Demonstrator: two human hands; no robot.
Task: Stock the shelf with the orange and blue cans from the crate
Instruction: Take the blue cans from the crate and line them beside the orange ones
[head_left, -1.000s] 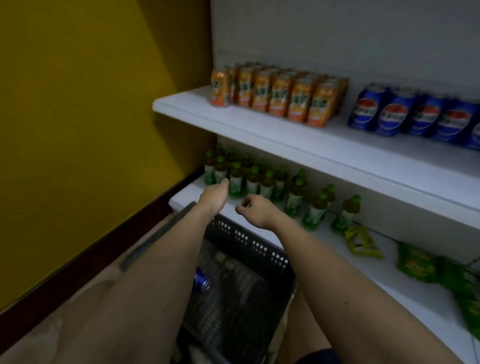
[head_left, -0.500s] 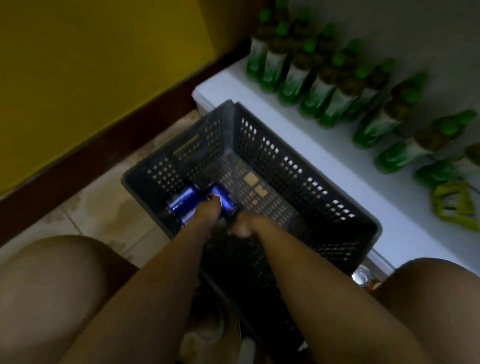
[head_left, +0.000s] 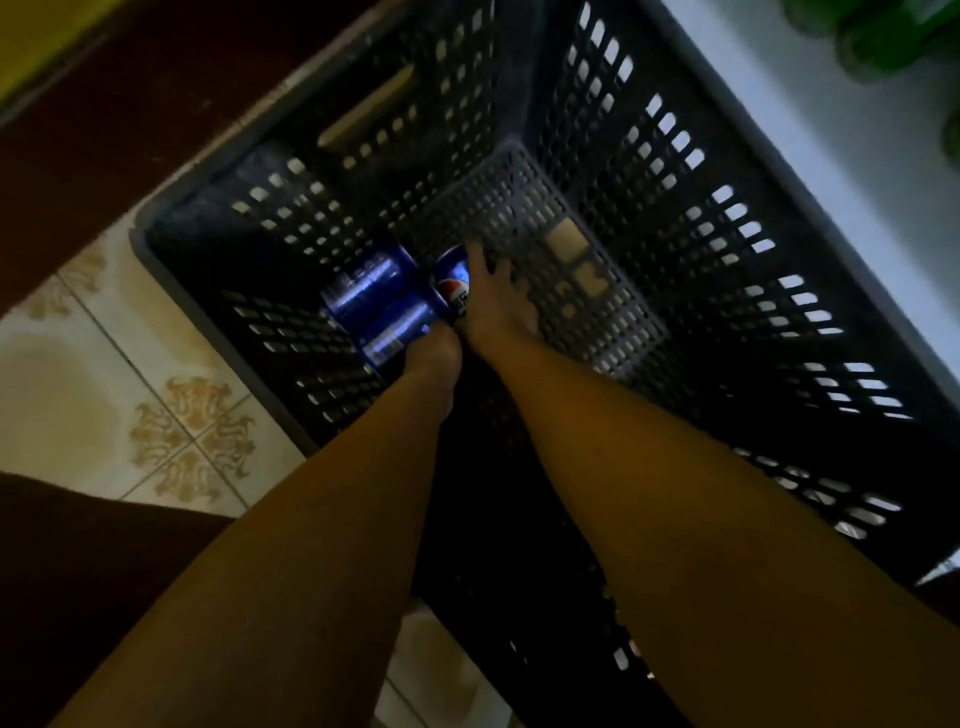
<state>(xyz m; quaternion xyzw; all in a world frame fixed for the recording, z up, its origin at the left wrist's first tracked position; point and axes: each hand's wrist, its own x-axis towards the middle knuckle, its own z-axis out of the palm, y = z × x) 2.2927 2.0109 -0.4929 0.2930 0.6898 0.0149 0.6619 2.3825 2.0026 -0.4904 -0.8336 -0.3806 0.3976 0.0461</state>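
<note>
— How are the fingers of the right hand (head_left: 496, 306) placed?

— They are seen spread and bent over the right side of a blue can (head_left: 453, 283) with a red, white and blue emblem, which lies on its side on the crate floor. The can is touched along its side, and the fingertips are laid past its far end, so it appears to be grasped, though the underside of the grip is hidden.

— And the left hand (head_left: 435, 351)?

— Only its back is shown. Its fingers are tucked down out of view at the near end of a second blue can (head_left: 397, 325), so whether that can is gripped or merely touched cannot be told.

— Where are the cans found?

— Three are seen, all lying on their sides in the left part of the crate. A third blue can (head_left: 363, 283) is set just beyond the second one, touching it, and both are pressed against the emblem can on their right.

— What surrounds them?

— A dark perforated plastic crate (head_left: 675, 218) is stood on the floor, with a slot handle cut in its far left wall. Both forearms are reached down into it from the near edge. A patterned tiled floor (head_left: 104, 374) is seen to its left, bordered by a dark skirting (head_left: 130, 104). On the right a white shelf board (head_left: 831, 130) is set just beside the crate's rim, and blurred green bottles (head_left: 893, 41) are stood on it at the top corner.
</note>
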